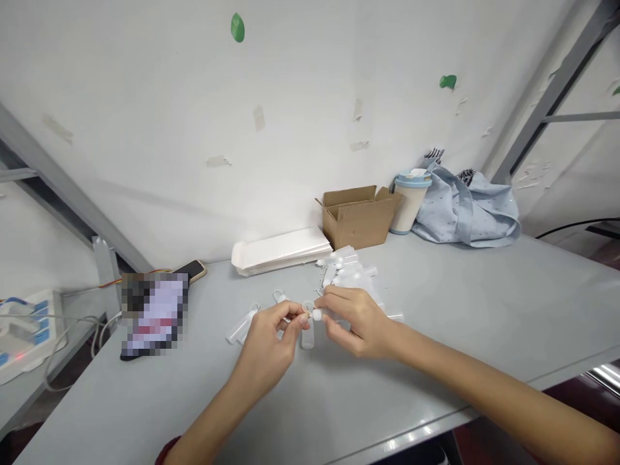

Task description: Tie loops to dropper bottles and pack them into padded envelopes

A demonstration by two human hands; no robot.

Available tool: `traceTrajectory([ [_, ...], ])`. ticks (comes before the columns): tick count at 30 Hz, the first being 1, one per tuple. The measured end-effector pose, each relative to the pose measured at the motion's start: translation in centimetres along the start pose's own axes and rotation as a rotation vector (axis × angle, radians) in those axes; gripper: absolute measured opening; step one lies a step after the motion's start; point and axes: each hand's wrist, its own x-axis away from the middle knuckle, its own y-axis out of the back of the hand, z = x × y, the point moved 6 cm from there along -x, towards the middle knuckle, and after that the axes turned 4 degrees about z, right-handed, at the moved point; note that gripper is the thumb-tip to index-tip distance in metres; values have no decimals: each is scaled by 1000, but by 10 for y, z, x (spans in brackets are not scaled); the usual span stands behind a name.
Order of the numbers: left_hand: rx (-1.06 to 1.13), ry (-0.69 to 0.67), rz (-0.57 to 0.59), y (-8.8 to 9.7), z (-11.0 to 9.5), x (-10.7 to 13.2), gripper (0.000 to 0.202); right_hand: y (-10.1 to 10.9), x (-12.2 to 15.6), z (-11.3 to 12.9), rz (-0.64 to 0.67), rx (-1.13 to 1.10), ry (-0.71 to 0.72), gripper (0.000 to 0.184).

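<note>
Over the table (460, 310), my two hands meet. My right hand (358, 323) is closed around a small clear tube with a white cap (317, 314), the cap pointing left. My left hand (271, 339) pinches thumb and finger together at the cap's tip; what lies between them is too small to make out. Just below the fingertips a clear tube (307, 339) with a loop lies on the table. More tubes (239, 328) with loops rest left of my left hand, partly hidden by it. Behind my right hand is a pile of clear tubes and white caps (351, 274).
Along the wall stand flat white boxes (283, 248), an open cardboard box (361, 223), a lidded cup (409, 203) and a light blue cloth bag (465, 213). To the left lie a phone (196, 270), a blurred-out item (157, 316) and a power strip (31, 336) with cables.
</note>
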Motion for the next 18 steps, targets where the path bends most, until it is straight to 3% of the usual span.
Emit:
traceTrajectory([
  [8,-14,-12,17,-2,1,-2,21,-5,2,-3,-24,-30,-4,19],
  [18,-21,45,62,22,3,-8,22,-8,-1,-10,15,-2,-62,20],
])
